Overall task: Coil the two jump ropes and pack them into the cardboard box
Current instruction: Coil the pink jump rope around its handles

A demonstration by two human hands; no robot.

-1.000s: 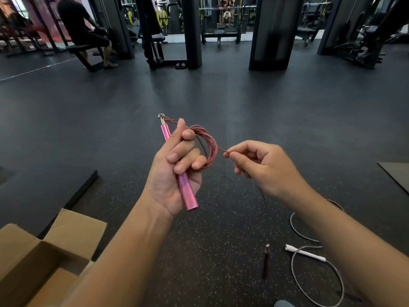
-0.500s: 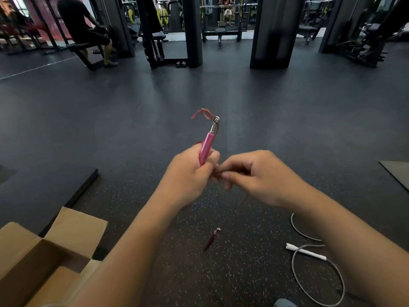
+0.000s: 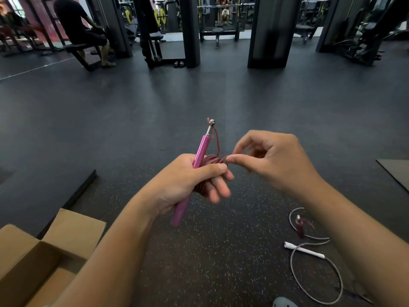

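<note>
Step in hand: coiling the first rope. The left hand (image 3: 188, 180) has its grip closed round the pink handle (image 3: 194, 171), which stands tilted with its metal swivel toward 12 o'clock, and round a bundle of red cord (image 3: 211, 161) wound at the fingers. The right hand (image 3: 272, 160), at 3 o'clock of the left, pinches the cord between thumb and forefinger just beside the bundle; its other fingers are loosely curled. The cord's free run below the hands cannot be traced.

The second pink handle (image 3: 300, 228) hangs or lies near the floor at 4 o'clock, blurred. Judgement: more turns are needed to bring it up, with the pinch kept taut so the coil does not spring loose.

The white jump rope (image 3: 305, 250) lies uncoiled on the gym floor (image 3: 199, 96) at 5 o'clock, its grey cord looping close by the second pink handle; the two could snag. The cardboard box (image 3: 44, 258) stands open at 8 o'clock, with neither rope seen inside.

Surroundings: a seated person (image 3: 77, 25) on a bench at 11 o'clock, well apart, and weight machines (image 3: 358, 41) at 1 o'clock. A black mat edge (image 3: 77, 193) lies beside the box.
</note>
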